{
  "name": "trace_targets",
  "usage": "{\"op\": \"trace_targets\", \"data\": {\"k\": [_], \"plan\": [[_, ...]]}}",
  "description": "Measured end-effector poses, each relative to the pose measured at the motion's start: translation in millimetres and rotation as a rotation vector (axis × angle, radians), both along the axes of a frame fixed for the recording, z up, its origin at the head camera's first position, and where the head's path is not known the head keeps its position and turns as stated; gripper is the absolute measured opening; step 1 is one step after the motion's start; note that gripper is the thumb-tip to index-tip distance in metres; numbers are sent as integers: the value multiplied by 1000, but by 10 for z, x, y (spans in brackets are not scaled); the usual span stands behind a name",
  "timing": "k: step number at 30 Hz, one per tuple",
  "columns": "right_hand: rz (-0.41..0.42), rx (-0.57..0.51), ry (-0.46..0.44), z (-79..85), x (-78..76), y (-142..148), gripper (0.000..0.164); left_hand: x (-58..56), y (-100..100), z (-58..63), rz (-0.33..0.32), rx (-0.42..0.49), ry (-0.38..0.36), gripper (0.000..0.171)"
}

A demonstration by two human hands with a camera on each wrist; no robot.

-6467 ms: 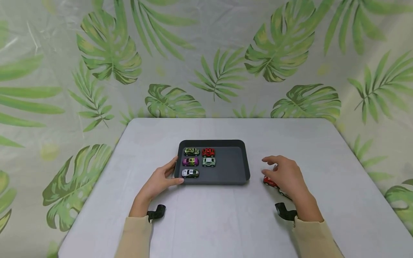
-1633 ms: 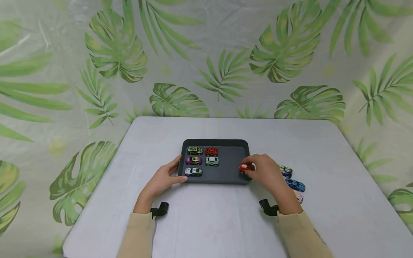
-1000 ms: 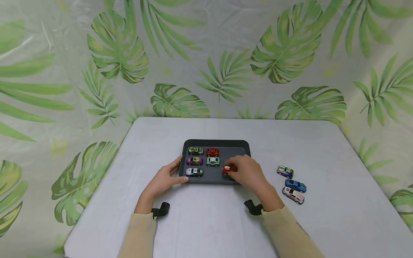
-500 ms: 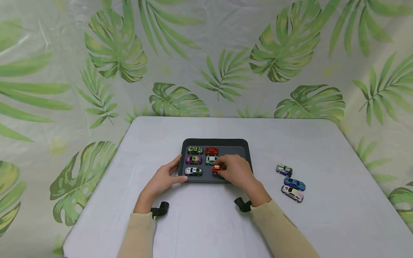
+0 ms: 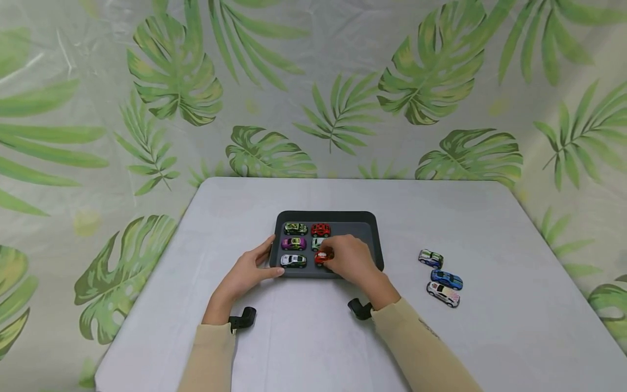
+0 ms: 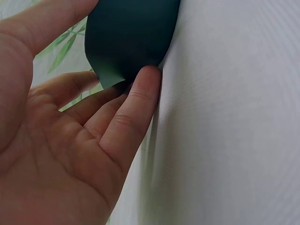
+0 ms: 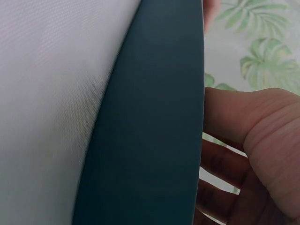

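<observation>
A dark grey tray (image 5: 352, 228) lies on the table with small toy cars in two columns. My left hand (image 5: 245, 272) holds its left side near the front corner; in the left wrist view the fingertips meet the tray wall (image 6: 131, 37). Over the tray, my right hand (image 5: 350, 258) pinches a red toy car (image 5: 320, 258) in the second column's front spot. Behind it sit a mint car (image 5: 317, 244), partly covered by the fingers, and another red car (image 5: 320, 230). The left column has a camouflage car (image 5: 296, 228), a purple car (image 5: 294, 243) and a white-and-black car (image 5: 293, 261).
On the table to the right of the tray are a white-and-green toy car (image 5: 431, 258), a blue one (image 5: 447, 279) and a white-and-pink one (image 5: 443, 294). A leaf-patterned curtain (image 5: 343, 81) hangs behind the white table (image 5: 490, 234).
My right hand has brought the red car from the group on the right over the tray's right rim, then leftward to beside the white-and-black car. My left hand stays at the tray.
</observation>
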State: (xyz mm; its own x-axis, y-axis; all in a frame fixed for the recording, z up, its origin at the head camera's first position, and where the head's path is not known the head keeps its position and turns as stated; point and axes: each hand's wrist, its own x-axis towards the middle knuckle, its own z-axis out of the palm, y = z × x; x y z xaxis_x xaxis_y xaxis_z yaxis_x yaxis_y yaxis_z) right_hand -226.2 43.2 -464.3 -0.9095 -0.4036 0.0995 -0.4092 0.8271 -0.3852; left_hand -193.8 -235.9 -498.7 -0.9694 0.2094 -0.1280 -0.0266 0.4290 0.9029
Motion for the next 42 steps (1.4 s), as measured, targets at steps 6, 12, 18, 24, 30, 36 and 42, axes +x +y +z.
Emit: {"op": "trace_targets", "data": {"k": [6, 12, 18, 24, 30, 36, 42], "plan": [[4, 11, -11, 5, -7, -64, 25, 1, -6, 1, -3, -2, 1, 99], [20, 18, -35, -22, -3, -103, 23, 6, -5, 7, -7, 3, 3, 98], [21, 21, -30, -34, -3, -117, 24, 6, -5, 13, -9, 8, 5, 98], [18, 24, -28, -23, 8, -98, 27, 14, -1, 23, -10, 11, 2, 98], [-9, 17, -16, 80, 43, -22, 30, 20, 20, 24, -11, 12, 4, 97], [-27, -5, -11, 221, 95, 116, 32, 26, 37, 38, -17, 12, 6, 97], [-39, -36, 15, 311, 126, 284, 33, 29, 32, 31, -12, 1, 6, 97]]}}
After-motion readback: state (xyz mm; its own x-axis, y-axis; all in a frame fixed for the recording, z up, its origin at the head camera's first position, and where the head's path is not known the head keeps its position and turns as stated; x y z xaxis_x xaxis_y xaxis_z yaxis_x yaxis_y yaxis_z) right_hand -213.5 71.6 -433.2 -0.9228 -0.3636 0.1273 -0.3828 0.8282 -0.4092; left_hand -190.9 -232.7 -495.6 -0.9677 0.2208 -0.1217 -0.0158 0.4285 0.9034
